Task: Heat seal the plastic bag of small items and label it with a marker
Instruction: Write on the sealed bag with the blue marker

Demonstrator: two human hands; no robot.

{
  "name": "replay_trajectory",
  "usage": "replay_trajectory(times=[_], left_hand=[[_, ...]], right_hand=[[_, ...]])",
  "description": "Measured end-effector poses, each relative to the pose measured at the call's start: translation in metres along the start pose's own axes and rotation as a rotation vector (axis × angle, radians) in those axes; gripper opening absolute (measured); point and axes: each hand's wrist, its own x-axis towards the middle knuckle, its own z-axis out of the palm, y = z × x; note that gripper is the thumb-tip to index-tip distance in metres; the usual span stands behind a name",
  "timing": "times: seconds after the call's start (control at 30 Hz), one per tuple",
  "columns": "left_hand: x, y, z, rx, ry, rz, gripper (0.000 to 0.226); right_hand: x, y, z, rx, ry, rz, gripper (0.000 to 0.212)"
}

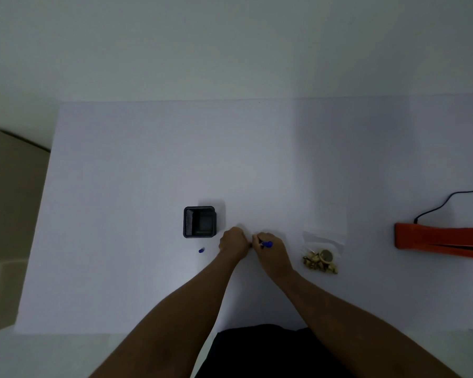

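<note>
The plastic bag (322,249) of small items lies on the table (148,165) just right of my hands, with the orange heat sealer (443,241) farther right. My right hand (271,252) grips the blue marker (266,244). My left hand (234,241) is closed beside it, probably steadying something to write on, with the cap (201,250) parked left near the black holder (199,221).

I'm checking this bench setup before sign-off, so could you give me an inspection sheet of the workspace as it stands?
Surface: white table, mostly bare.
Job's things: clear plastic bag of small brass-coloured items lies right of the hands; orange heat sealer at the right edge; blue marker in the right hand.
Clutter: black square mesh holder; small blue cap lying loose near it.
Grippers: left hand closed, resting beside the right; what it presses is unclear.
Cables: black cord runs from the sealer.
Surroundings: pale wall; beige unit at left.
</note>
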Motion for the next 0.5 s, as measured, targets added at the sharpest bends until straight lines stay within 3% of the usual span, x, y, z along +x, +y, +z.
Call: replay_trajectory(times=[0.5], left_hand=[[-0.0008, -0.0002, 0.0010, -0.034, 0.009, -0.011, 0.026]], right_hand=[[-0.0008, 0.0004, -0.0076, -0.023, 0.033, -0.014, 0.038]])
